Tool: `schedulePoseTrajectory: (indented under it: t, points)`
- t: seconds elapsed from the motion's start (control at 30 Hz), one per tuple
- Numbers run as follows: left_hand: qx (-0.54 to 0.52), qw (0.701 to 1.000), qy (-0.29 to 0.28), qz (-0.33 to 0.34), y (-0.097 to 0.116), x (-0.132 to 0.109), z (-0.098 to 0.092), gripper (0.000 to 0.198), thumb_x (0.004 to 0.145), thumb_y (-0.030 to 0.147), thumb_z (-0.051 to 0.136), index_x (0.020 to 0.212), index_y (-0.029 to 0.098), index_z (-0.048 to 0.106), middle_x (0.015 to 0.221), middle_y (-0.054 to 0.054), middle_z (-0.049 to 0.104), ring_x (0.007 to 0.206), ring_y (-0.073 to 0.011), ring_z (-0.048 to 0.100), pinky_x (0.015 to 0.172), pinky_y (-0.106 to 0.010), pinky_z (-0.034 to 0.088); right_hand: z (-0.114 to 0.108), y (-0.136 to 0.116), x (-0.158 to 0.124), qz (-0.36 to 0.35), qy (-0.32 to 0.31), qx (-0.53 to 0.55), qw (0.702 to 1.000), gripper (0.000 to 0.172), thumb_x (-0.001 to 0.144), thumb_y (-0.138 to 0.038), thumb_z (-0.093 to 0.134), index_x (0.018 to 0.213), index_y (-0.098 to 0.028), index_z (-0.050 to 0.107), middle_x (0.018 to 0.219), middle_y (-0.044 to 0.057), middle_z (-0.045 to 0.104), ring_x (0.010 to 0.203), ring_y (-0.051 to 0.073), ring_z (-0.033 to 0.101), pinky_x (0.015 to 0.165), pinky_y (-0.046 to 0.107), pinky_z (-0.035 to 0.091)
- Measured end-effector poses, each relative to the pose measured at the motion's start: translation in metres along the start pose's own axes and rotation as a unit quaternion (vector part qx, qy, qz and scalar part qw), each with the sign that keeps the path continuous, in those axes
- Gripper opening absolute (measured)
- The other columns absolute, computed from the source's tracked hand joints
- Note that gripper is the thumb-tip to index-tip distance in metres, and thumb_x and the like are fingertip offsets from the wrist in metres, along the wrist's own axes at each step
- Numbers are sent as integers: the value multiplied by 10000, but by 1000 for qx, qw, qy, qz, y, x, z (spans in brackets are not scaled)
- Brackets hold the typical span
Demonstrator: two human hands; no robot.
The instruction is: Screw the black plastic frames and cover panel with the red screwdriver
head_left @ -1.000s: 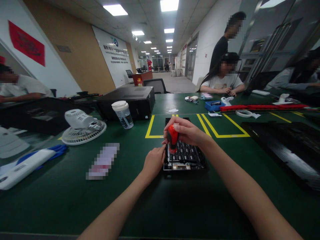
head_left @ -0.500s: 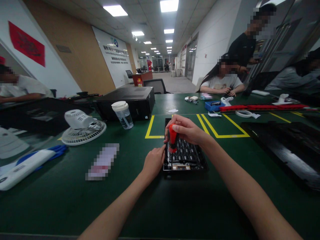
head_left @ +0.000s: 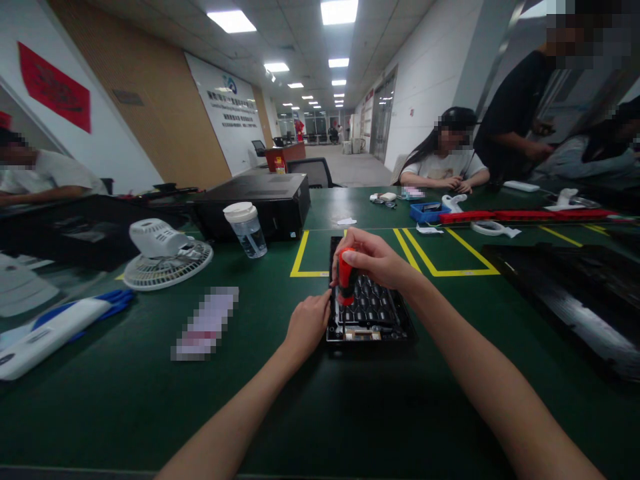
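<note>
Standing person [head_left: 515, 107] has moved right; right hand [head_left: 370, 257] hardly shifted, gripping screwdriver [head_left: 346, 277] near-upright over case [head_left: 373, 305] on desk [head_left: 330, 413]. Left hand [head_left: 309, 321] at case's left edge, grip unclear. Screwdriver could slip if tilted; case could skid if bracing slackens.

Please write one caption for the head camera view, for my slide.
Right hand holds a red-handled screwdriver upright over a black device, while the left hand rests at its edge.
</note>
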State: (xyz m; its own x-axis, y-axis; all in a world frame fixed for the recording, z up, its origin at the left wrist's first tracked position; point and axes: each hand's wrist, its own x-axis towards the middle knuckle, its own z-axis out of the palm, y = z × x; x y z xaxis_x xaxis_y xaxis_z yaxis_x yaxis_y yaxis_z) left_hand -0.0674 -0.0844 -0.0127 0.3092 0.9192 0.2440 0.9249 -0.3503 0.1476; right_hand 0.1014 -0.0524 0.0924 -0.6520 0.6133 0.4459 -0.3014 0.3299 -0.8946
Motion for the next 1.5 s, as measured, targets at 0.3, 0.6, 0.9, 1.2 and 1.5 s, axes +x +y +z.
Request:
schedulePoseTrajectory:
  t: [0.3, 0.6, 0.9, 1.2, 1.5]
  points:
    - [2, 1000, 14, 10, -2, 0, 3, 312, 906, 249, 295, 1104, 195, 530, 942, -54, 639, 835, -162, 572, 718, -267, 424, 6, -9, 1, -19, 33, -66, 997, 185, 807, -255, 548, 751, -177, 389, 714, -16, 535, 609, 103, 586, 574, 266, 505]
    - [1, 1000, 7, 6, -1, 0, 2, 313, 902, 246, 310, 1131, 194, 517, 964, -55, 637, 844, -156, 572, 725, -261, 423, 10, -13, 1, -47, 86, -172, 980, 243, 780, -273, 571, 680, -181, 369, 679, -39, 429, 587, 72, 474, 551, 211, 419]
    - [3, 1000, 9, 4, -2, 1, 4, 305, 901, 244, 313, 1121, 198, 519, 960, -56, 635, 826, -152, 572, 706, -252, 417, 17, -12, 2, -61, 178, -339, 922, 255, 767, -273, 572, 648, -175, 369, 595, -60, 355, 507, 55, 311, 473, 199, 245]
    - [1, 1000, 11, 2, -2, 1, 5, 308, 906, 251, 300, 1118, 199, 518, 949, -54, 636, 820, -152, 571, 689, -248, 409, 22, -10, 2, -61, 220, -403, 886, 279, 750, -301, 588, 647, -181, 359, 579, -67, 346, 500, 55, 294, 486, 211, 225]
    - [1, 1000, 16, 5, -3, 1, 5, 292, 899, 241, 323, 1111, 193, 518, 938, -53, 635, 818, -155, 571, 691, -250, 406, 26, -5, 4, -68, 233, -381, 892, 247, 757, -326, 584, 704, -177, 394, 624, -63, 364, 517, 59, 332, 516, 209, 277]
